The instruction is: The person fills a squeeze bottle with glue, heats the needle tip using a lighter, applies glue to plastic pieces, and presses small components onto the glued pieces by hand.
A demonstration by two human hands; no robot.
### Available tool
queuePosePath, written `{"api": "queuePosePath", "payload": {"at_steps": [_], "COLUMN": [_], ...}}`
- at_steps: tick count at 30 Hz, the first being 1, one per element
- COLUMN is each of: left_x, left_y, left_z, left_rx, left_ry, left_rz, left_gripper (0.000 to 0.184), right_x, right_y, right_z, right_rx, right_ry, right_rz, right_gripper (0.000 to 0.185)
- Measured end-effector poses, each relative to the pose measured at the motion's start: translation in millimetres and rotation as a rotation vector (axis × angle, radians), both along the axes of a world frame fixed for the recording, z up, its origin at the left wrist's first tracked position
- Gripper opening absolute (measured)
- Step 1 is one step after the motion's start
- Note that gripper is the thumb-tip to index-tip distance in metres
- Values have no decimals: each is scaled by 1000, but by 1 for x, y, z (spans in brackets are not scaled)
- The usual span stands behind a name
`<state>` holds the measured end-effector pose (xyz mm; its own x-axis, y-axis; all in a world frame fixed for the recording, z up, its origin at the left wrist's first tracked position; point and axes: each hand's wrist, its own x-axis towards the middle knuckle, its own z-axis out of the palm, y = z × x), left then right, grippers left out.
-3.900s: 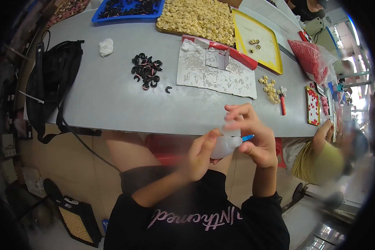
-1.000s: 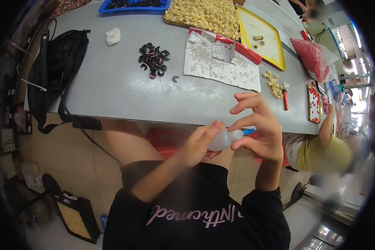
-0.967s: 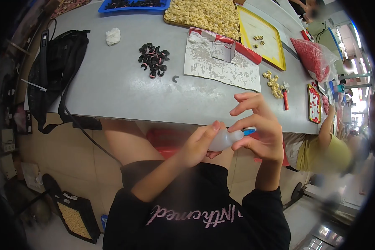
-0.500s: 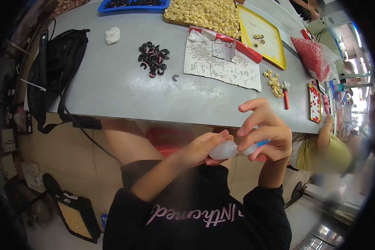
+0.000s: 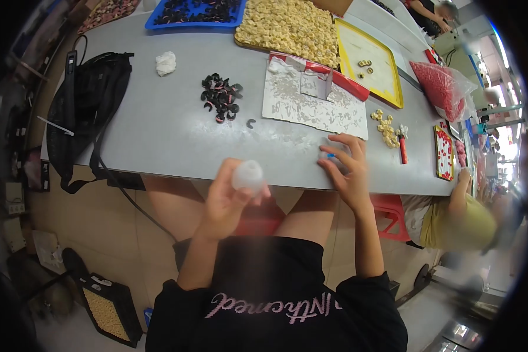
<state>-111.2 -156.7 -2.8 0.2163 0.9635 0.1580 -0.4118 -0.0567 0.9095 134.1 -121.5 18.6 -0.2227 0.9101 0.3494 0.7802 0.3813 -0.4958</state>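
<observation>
The left hand (image 5: 222, 202) is closed around a translucent white bottle (image 5: 248, 176), held up off the near side of the grey table (image 5: 176, 132), its rounded top facing up. The right hand (image 5: 351, 173) is half open over the near edge of the table, fingers curved, with the thumb and index finger at either side of a small blue-tipped cap (image 5: 330, 155); whether they grip it or only touch it, I cannot tell. The 2 hands are well apart.

Beyond the right hand lies a white cardboard sheet (image 5: 293, 105) with a patchy surface and a red strip (image 5: 352, 88) along its far side. To its left is a pile of black curved pieces (image 5: 221, 97), with 1 black piece (image 5: 251, 124) apart on the near side. To its right are loose cream pieces (image 5: 385, 129) and, just beside them, a red-handled tool (image 5: 403, 151). Farther back stand a blue tray (image 5: 196, 24) of black pieces, a tray heaped with pale yellow pieces (image 5: 287, 29) and a yellow tray (image 5: 381, 82) holding a few pieces
</observation>
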Motion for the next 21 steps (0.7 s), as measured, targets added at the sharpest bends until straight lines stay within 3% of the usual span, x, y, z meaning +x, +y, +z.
{"api": "queuePosePath", "payload": {"at_steps": [5,7,10,14,16,17,18,21], "left_x": [-35,-49,-66,-79,-84,-87,-89,-92], "left_y": [6,11,17,32,43,48,52,67], "left_z": [6,3,2,-2,-6,-8,-9,-16], "left_rx": [34,67,67,88,113,127,128,104], "left_ry": [85,91,122,97,139,161,171,160], "left_rz": [298,381,548,712,760,787,805,886], "left_gripper": [39,32,27,24,24,25,25,27], "right_x": [9,17,-3,-88,-134,-163,-184,-243], "right_y": [-5,-10,-11,30,70,97,130,221], "right_z": [3,10,49,108,126,125,118,99], "right_rx": [-60,96,315,319,147,41,54,165], "right_ry": [48,138,415,408,352,522,518,154], "right_rz": [-52,-122,-216,149,239,292,371,377], "right_gripper": [45,47,26,15,12,13,15,24]}}
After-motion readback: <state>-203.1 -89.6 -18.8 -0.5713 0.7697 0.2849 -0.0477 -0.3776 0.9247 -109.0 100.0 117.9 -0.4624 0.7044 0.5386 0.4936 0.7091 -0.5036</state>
